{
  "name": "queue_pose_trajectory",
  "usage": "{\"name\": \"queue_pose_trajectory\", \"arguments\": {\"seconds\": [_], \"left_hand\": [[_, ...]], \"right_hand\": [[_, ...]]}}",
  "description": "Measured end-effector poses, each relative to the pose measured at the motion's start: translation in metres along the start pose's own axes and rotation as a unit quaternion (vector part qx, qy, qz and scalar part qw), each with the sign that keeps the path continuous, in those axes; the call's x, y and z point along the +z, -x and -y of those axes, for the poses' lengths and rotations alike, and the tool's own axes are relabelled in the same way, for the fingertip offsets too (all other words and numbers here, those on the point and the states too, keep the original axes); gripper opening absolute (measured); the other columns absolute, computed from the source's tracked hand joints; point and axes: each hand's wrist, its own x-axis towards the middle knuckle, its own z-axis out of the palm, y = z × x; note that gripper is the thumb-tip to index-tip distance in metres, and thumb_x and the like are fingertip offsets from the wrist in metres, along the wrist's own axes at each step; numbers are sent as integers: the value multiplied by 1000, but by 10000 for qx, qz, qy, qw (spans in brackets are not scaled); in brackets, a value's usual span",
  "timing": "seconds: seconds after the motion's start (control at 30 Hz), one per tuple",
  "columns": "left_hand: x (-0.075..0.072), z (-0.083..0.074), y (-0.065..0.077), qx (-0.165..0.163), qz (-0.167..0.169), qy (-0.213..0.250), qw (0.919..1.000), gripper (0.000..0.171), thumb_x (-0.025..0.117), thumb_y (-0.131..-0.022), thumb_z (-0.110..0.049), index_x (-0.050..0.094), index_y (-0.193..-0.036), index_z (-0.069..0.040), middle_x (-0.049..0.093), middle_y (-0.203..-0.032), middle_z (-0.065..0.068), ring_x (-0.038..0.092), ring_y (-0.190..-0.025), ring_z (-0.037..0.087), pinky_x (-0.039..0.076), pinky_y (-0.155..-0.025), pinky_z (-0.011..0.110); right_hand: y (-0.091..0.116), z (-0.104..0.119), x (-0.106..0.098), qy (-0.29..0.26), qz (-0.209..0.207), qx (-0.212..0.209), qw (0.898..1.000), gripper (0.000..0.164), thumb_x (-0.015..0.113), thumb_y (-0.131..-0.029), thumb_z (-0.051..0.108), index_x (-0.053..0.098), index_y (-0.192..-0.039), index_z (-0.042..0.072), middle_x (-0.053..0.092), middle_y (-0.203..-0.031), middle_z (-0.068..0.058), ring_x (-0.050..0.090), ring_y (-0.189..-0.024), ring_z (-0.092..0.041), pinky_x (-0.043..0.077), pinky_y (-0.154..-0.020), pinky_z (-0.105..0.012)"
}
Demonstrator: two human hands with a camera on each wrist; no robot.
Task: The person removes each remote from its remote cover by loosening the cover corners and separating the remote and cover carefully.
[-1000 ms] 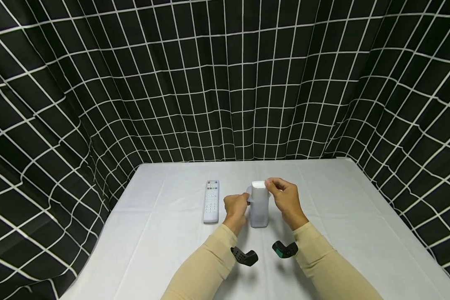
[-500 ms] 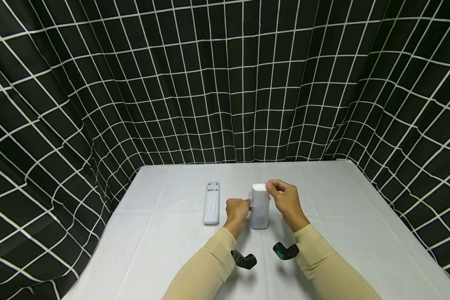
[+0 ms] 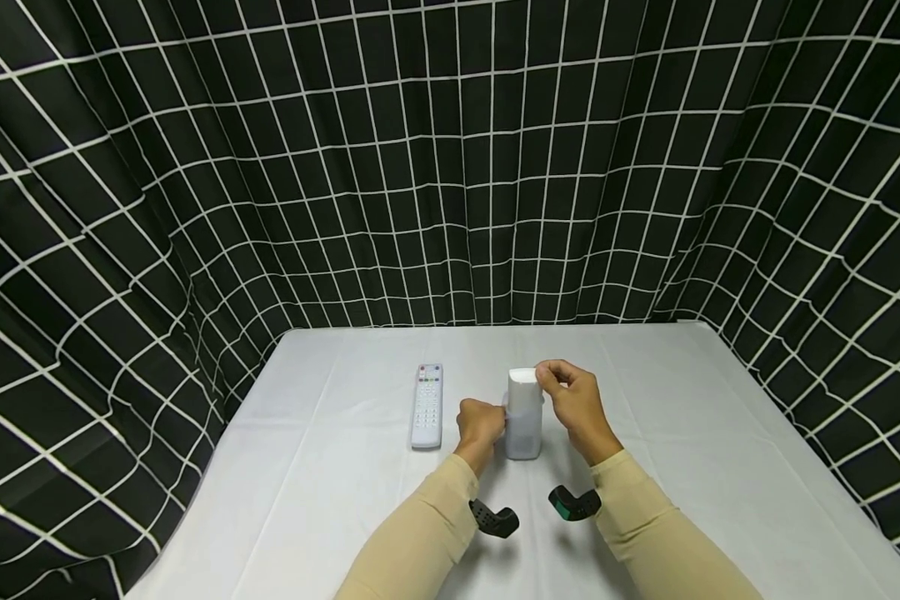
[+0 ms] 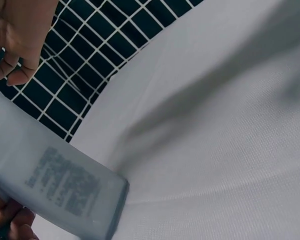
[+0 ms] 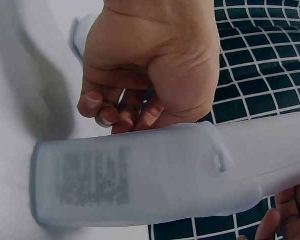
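A white remote control (image 3: pixel 524 387) stands nearly upright over the table, its lower part inside a translucent silicone cover (image 3: pixel 523 437). Printed text shows through the cover (image 5: pixel 92 175) in the right wrist view. My left hand (image 3: pixel 481 422) grips the cover's edge at its left side, fingers curled. With thumb and fingers, my right hand (image 3: pixel 576 398) pinches the remote's bare top end. The cover's rim (image 5: pixel 221 160) lies part-way along the remote, with a small hole near it. In the left wrist view the right hand (image 4: pixel 21 35) shows above the cover.
A second white remote (image 3: pixel 427 408) lies flat on the white-covered table (image 3: pixel 330 475), left of the hands, buttons up. Black curtains with a white grid (image 3: pixel 450 192) enclose the table's back and sides. Both wrists wear black camera mounts (image 3: pixel 495 520).
My left hand has moved slightly down along the remote with the cover's edge. A little more of the remote's white top shows above the cover. The right hand keeps its pinch.
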Motion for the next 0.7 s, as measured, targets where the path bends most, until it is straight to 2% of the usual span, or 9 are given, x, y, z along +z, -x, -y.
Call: {"name": "queue_pose_trajectory", "arguments": {"seconds": [0.23, 0.4, 0.7], "left_hand": [[-3, -1, 3, -269, 199, 76, 9994, 3, 60, -79, 2, 60, -76, 2, 59, -70, 12, 50, -51, 20, 39, -39, 28], [-3, 3, 3, -371, 189, -81, 9991, 5, 59, -79, 3, 59, -75, 1, 57, -68, 11, 45, -45, 18, 38, -35, 27], [2, 8, -2, -236, 223, -662, 9973, 5, 56, -79, 4, 60, -77, 4, 58, -64, 13, 44, -36, 15, 36, -32, 25]], "right_hand": [[1, -1, -2, 86, 88, 1, 9999, 26, 60, -97, 17, 66, -102, -8, 62, -93, -10, 50, -90, -20, 39, -76, -30], [2, -2, -1, 42, 159, 35, 9999, 24, 60, -97, 15, 66, -101, -7, 61, -94, -12, 51, -91, -22, 39, -78, -33], [2, -1, -2, -29, 164, 3, 9999, 24, 60, -97, 16, 65, -102, -7, 61, -97, -14, 51, -93, -23, 39, -80, -34]]}}
